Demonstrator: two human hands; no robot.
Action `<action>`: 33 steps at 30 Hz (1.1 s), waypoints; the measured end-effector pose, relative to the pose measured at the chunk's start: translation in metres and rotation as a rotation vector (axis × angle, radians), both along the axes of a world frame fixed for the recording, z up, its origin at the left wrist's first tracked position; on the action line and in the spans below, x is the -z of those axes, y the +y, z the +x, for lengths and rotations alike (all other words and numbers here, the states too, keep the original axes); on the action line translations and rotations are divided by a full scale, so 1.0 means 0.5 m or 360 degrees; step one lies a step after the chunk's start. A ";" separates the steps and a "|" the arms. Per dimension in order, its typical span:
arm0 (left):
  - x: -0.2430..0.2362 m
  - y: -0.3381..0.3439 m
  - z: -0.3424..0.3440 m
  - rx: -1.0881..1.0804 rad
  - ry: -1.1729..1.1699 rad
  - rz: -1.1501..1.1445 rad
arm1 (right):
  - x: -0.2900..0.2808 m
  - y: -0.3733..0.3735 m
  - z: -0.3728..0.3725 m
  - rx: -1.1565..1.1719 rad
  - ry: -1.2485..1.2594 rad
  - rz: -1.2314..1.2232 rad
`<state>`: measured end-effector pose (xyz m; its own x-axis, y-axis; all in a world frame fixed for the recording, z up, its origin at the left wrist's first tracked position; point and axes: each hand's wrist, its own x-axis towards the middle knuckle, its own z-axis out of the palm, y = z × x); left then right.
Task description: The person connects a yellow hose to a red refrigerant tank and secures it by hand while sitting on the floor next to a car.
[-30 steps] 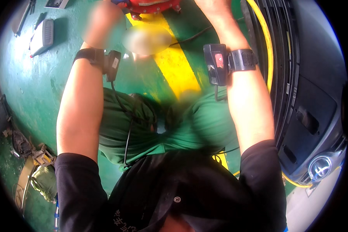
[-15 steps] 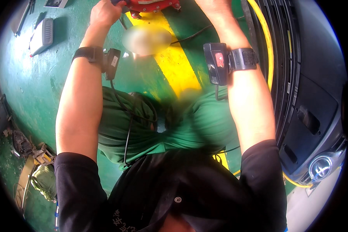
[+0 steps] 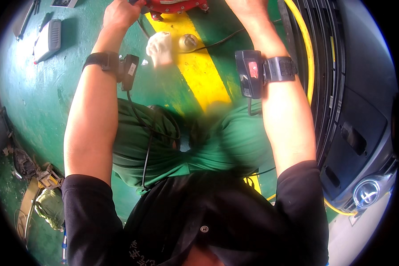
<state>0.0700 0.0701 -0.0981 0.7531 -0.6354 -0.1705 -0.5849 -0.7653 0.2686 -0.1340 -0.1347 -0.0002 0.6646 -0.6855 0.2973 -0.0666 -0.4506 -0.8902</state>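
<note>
Left hand (image 3: pixel 122 17), right hand (image 3: pixel 249 6) up top, red housing (image 3: pixel 177 6) between them, over the yellow stripe (image 3: pixel 204 80)!
I see the left touching a dark blue piece (image 3: pixel 145 8); fingers cropped, I can't tell either grip.

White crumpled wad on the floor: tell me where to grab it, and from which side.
Probably from above and the left, with the nearer left hand: pinch the white wad across its lumpy far end. Its surface bulges there, and the round beige piece sits close on its right.
</note>
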 end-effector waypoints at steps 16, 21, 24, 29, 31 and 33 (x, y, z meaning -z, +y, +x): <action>-0.090 -0.036 -0.071 -0.0252 0.0037 -0.0476 | 0.008 0.010 -0.014 -0.0048 0.0184 -0.0052; -0.078 -0.039 -0.060 -0.0139 0.0032 -0.0436 | 0.013 0.011 -0.011 -0.0049 0.0147 -0.0009; -0.078 -0.041 -0.062 -0.0165 0.0026 -0.0417 | 0.025 0.004 -0.011 -0.0067 0.0101 -0.0080; -0.099 -0.043 -0.069 -0.0149 0.0032 -0.0360 | 0.030 0.000 -0.008 -0.0084 0.0061 -0.0084; -0.132 -0.050 -0.080 -0.0164 0.0071 -0.0325 | 0.026 -0.001 -0.011 -0.0091 0.0056 -0.0076; -0.163 -0.055 -0.087 -0.0227 0.0264 -0.0240 | 0.016 0.002 -0.016 -0.0020 0.0148 -0.0104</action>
